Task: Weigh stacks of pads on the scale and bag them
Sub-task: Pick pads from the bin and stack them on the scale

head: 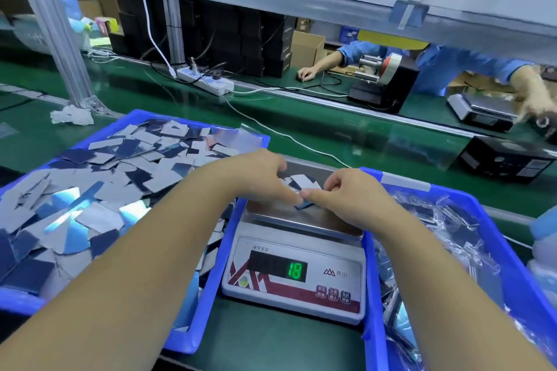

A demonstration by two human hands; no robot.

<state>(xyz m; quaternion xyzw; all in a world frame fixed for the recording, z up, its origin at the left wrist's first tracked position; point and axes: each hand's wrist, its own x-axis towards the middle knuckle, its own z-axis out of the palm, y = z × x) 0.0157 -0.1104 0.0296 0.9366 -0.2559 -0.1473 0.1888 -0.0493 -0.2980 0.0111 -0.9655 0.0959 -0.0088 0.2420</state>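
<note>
A white digital scale (297, 277) stands between two blue bins, and its green display reads 18. On its steel pan lies a small pile of grey and dark blue pads (303, 187). My left hand (259, 173) and my right hand (351, 193) meet over the pan, fingers curled around the pile from both sides, thumbs touching at the front. The hands hide most of the pile.
The blue bin (211, 289) on the left is heaped with loose pads. A second blue bin (372, 295) on the right holds bagged pads in clear plastic. Behind lie a green conveyor belt, a power strip (206, 81), cables, a tape dispenser (384, 81) and other workers' hands.
</note>
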